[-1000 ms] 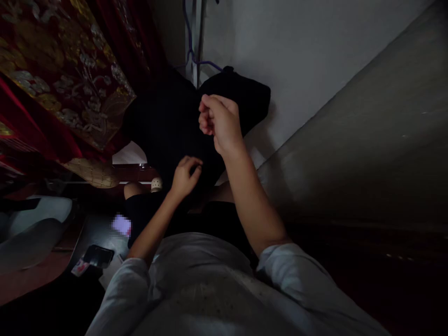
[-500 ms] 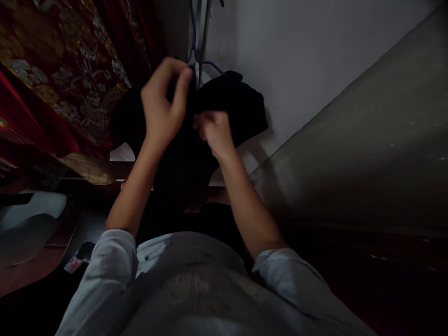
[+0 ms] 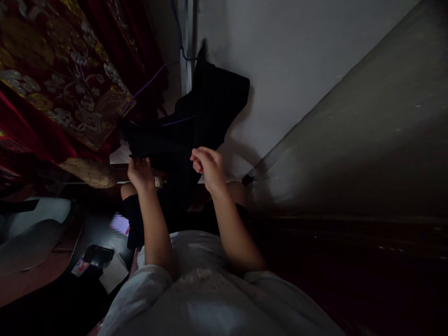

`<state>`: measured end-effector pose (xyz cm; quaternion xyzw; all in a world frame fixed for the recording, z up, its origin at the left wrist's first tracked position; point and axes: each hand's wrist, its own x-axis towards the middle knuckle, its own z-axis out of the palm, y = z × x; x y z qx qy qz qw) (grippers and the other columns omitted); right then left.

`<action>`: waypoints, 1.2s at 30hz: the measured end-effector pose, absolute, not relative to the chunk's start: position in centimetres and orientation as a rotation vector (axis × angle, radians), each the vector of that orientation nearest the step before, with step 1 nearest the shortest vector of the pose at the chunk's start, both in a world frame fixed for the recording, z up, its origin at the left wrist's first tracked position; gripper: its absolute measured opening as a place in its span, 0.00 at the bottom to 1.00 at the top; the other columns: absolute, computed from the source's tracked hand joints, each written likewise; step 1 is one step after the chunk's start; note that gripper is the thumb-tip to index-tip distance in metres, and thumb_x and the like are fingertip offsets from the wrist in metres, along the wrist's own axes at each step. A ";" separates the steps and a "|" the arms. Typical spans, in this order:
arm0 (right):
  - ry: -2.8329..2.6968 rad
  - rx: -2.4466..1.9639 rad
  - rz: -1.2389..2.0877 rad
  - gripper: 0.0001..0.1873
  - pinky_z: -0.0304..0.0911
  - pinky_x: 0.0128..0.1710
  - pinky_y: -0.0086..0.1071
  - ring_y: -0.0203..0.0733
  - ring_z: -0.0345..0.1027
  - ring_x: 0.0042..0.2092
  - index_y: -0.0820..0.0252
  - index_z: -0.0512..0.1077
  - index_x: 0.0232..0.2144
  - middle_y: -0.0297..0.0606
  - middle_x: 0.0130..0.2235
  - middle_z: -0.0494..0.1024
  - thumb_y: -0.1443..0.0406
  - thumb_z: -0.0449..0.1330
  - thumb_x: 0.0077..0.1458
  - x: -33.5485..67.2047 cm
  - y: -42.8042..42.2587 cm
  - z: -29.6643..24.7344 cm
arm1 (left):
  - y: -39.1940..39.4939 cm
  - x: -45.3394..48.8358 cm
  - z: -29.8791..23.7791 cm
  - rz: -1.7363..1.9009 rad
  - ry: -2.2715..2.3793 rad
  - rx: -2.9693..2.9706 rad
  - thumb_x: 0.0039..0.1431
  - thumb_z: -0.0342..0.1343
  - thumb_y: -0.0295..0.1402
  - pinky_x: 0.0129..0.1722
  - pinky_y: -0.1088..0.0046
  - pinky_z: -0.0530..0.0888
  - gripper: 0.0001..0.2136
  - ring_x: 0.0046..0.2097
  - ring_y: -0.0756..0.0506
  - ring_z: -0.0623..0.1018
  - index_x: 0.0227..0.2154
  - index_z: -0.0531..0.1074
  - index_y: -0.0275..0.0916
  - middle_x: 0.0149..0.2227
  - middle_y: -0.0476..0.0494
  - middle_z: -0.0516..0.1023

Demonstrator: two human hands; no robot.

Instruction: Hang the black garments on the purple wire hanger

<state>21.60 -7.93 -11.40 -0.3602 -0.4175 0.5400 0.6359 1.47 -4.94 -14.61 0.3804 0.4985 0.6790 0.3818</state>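
Black cloth on show: the garment drapes over the purple hanger's right arm, left arm bare! Below the hanger, the right hand pinches fabric, fingers curled; the left hand meets the garment's lower edge, grip impossible to tell. Embroidered red fabric glitters left of the hanger.

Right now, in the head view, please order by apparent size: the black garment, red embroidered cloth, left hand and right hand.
1. Red embroidered cloth
2. Black garment
3. Left hand and right hand: too alike to rank.
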 end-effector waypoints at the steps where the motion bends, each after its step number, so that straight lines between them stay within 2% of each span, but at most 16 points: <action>1: -0.921 -0.837 1.239 0.19 0.46 0.19 0.25 0.25 0.51 0.19 0.59 0.67 0.22 0.28 0.21 0.65 0.53 0.65 0.52 21.8 -8.2 -12.0 | -5.4 2.6 -15.9 1.711 1.300 0.955 0.77 0.31 0.40 0.55 0.62 0.74 0.21 0.57 0.44 0.75 0.41 0.69 0.41 0.41 0.41 0.78; 4: -0.836 -0.919 1.219 0.19 0.45 0.19 0.26 0.27 0.50 0.19 0.58 0.67 0.23 0.25 0.18 0.58 0.51 0.64 0.53 22.4 -8.5 -14.0 | -6.3 5.3 -17.3 1.612 1.310 1.031 0.70 0.53 0.44 0.45 0.63 0.76 0.14 0.43 0.43 0.78 0.32 0.71 0.39 0.31 0.44 0.75; 6: -0.821 -1.021 1.089 0.20 0.51 0.21 0.26 0.30 0.54 0.22 0.58 0.68 0.25 0.27 0.19 0.60 0.49 0.62 0.54 23.1 -8.4 -15.0 | -6.7 6.5 -16.4 1.582 1.277 1.157 0.63 0.63 0.42 0.45 0.66 0.75 0.13 0.40 0.44 0.77 0.30 0.73 0.38 0.30 0.46 0.74; 7: -0.861 -1.070 0.973 0.19 0.57 0.25 0.27 0.33 0.60 0.26 0.58 0.70 0.26 0.30 0.22 0.65 0.48 0.62 0.55 23.5 -8.3 -15.4 | -7.0 7.0 -15.6 1.597 1.250 1.233 0.62 0.64 0.42 0.46 0.68 0.74 0.12 0.40 0.45 0.77 0.31 0.74 0.38 0.31 0.47 0.75; 9: -1.045 -1.098 0.737 0.18 0.68 0.41 0.33 0.40 0.70 0.41 0.57 0.73 0.34 0.37 0.35 0.75 0.49 0.64 0.54 24.2 -8.3 -15.7 | -7.8 8.1 -13.9 1.662 1.176 1.384 0.65 0.61 0.42 0.48 0.70 0.73 0.11 0.42 0.46 0.77 0.33 0.75 0.39 0.35 0.47 0.76; 11: -1.298 -0.988 0.713 0.23 0.66 0.56 0.40 0.46 0.68 0.54 0.55 0.72 0.46 0.41 0.49 0.76 0.51 0.68 0.51 24.6 -8.6 -15.7 | -8.7 9.3 -12.4 1.717 1.094 1.507 0.68 0.58 0.41 0.51 0.70 0.73 0.11 0.45 0.46 0.77 0.36 0.76 0.39 0.39 0.45 0.78; 14: -1.481 -0.759 0.964 0.32 0.65 0.60 0.40 0.46 0.69 0.57 0.53 0.66 0.55 0.41 0.55 0.74 0.55 0.69 0.51 24.2 -9.0 -15.3 | -9.9 10.9 -11.2 1.730 1.039 1.653 0.69 0.59 0.42 0.54 0.67 0.72 0.11 0.49 0.44 0.77 0.38 0.78 0.39 0.43 0.42 0.78; 16: -1.456 -0.760 1.055 0.23 0.66 0.56 0.38 0.44 0.71 0.52 0.54 0.69 0.51 0.39 0.50 0.76 0.58 0.65 0.53 23.5 -9.0 -15.0 | -10.3 11.2 -10.7 1.748 1.103 1.739 0.68 0.60 0.44 0.57 0.63 0.71 0.12 0.52 0.43 0.76 0.39 0.79 0.40 0.45 0.41 0.77; 19: -1.344 -0.886 1.194 0.05 0.66 0.36 0.33 0.39 0.67 0.35 0.57 0.72 0.32 0.33 0.32 0.73 0.62 0.59 0.53 23.1 -8.2 -14.4 | -10.1 9.9 -9.9 1.695 1.254 1.856 0.68 0.58 0.49 0.64 0.59 0.66 0.15 0.59 0.40 0.71 0.40 0.79 0.43 0.51 0.40 0.73; 20: -1.300 -0.915 1.255 0.05 0.61 0.29 0.31 0.37 0.62 0.30 0.57 0.69 0.26 0.32 0.27 0.69 0.62 0.58 0.51 23.2 -7.7 -13.9 | -9.9 9.2 -9.6 1.600 1.242 1.890 0.70 0.54 0.51 0.65 0.59 0.65 0.17 0.61 0.40 0.71 0.44 0.78 0.44 0.53 0.39 0.73; 22: -1.216 -0.946 1.289 0.08 0.52 0.23 0.29 0.34 0.55 0.25 0.58 0.63 0.20 0.31 0.23 0.62 0.64 0.59 0.47 24.1 -6.3 -12.4 | -9.4 7.4 -9.2 1.282 1.126 1.934 0.74 0.43 0.53 0.64 0.59 0.67 0.22 0.61 0.40 0.72 0.52 0.74 0.45 0.55 0.39 0.74; 24: -1.204 -0.939 1.201 0.10 0.53 0.23 0.29 0.34 0.54 0.26 0.58 0.60 0.19 0.31 0.23 0.59 0.66 0.59 0.45 25.3 -4.7 -10.2 | -8.8 5.7 -9.2 0.874 1.032 1.943 0.74 0.39 0.54 0.60 0.61 0.71 0.25 0.58 0.40 0.76 0.55 0.72 0.44 0.52 0.40 0.78; 28: -1.525 -0.917 1.023 0.12 0.63 0.31 0.31 0.36 0.61 0.31 0.58 0.63 0.21 0.32 0.24 0.63 0.73 0.63 0.43 27.5 -1.0 -5.6 | -8.0 2.3 -10.1 0.196 1.091 2.034 0.68 0.53 0.50 0.51 0.63 0.75 0.20 0.49 0.37 0.80 0.47 0.77 0.39 0.45 0.39 0.82; 30: -1.643 -0.948 0.871 0.13 0.66 0.37 0.33 0.38 0.64 0.34 0.58 0.65 0.23 0.32 0.26 0.66 0.76 0.64 0.42 28.1 1.0 -4.5 | -7.6 0.5 -10.0 0.082 1.212 2.140 0.67 0.55 0.46 0.47 0.64 0.74 0.16 0.46 0.37 0.80 0.45 0.77 0.39 0.44 0.38 0.82; 33: -1.656 -1.012 0.598 0.13 0.68 0.47 0.37 0.42 0.69 0.42 0.57 0.68 0.27 0.33 0.30 0.70 0.78 0.64 0.43 28.6 4.3 -5.2 | -6.9 -2.0 -8.5 0.095 1.464 2.292 0.69 0.50 0.43 0.44 0.65 0.72 0.15 0.41 0.39 0.80 0.43 0.76 0.38 0.40 0.37 0.81; 36: -1.684 -1.089 0.505 0.11 0.68 0.50 0.41 0.45 0.71 0.43 0.57 0.68 0.26 0.33 0.28 0.70 0.74 0.66 0.47 29.5 6.7 -7.5 | -6.0 -3.8 -6.5 0.096 1.633 2.335 0.68 0.50 0.40 0.42 0.66 0.71 0.12 0.38 0.40 0.78 0.39 0.75 0.39 0.35 0.39 0.79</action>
